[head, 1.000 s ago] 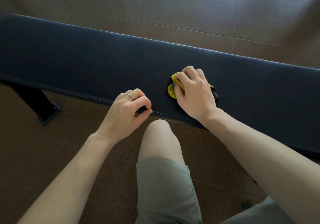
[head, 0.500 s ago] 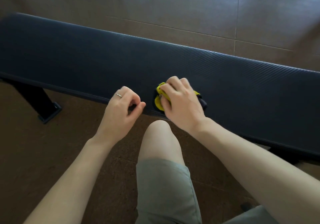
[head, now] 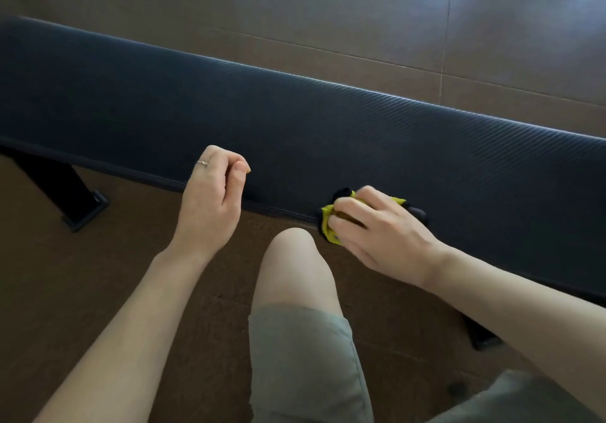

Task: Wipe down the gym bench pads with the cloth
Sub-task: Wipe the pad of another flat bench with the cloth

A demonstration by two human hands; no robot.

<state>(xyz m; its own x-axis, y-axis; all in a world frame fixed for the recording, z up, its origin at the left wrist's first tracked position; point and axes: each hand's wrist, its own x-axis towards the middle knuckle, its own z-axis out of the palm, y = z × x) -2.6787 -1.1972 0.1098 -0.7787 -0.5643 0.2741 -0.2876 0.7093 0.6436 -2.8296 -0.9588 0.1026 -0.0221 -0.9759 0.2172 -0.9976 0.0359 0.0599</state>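
The yellow-and-black cloth (head: 331,222) sat bunched at the near edge of the dark textured bench pad (head: 328,127), just above the person's bare knee (head: 292,252). The right hand (head: 377,229) gripped it, fingers curled over the wad and pressing it against the pad's edge. The left hand (head: 213,199), wearing a ring (head: 202,162), hovered beside the same edge, fingers loosely curled and holding nothing. A black bench leg (head: 65,193) stood on the brown floor (head: 98,275).

My right grip (head: 370,226) is curling its fingers (head: 352,208) around a bunched cloth (head: 329,222), knuckles up, wrist angled low. My left grip (head: 213,199) is hovering to the left of it, fingers loosely curled, thumb beside the forefinger, holding nothing. Both forearms are reaching forward.
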